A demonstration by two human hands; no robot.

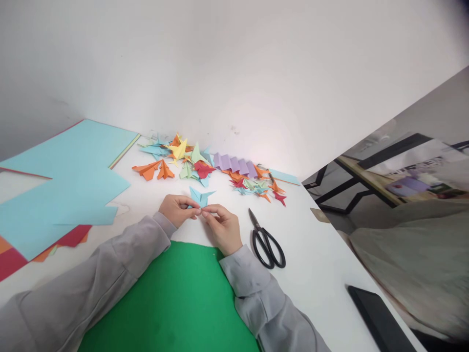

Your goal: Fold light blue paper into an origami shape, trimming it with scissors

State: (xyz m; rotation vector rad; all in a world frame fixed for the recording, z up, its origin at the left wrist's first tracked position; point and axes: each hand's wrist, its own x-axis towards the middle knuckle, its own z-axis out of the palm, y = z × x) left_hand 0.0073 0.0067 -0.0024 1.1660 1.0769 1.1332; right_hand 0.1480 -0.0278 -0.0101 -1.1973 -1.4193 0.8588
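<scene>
A small light-blue folded paper (201,196), with pointed wings spread to both sides, is held just above the white table. My left hand (179,210) pinches its lower left edge between thumb and forefinger. On the other side my right hand (223,227) has thumb and fingertips closed on the lower right edge. The fingertips of both hands nearly meet and cover the bottom of the paper. Behind it lies a heap of folded paper pieces in several colours, among them two orange ones (154,170) and a red one (203,169).
Black-handled scissors (266,242) lie right of my right hand. Large light-blue sheets (84,171) cover the table's left side. A purple pleated paper strip (235,164) rests by the wall. A green mat (164,298) is below my arms; a black flat object (379,318) lies near the right edge.
</scene>
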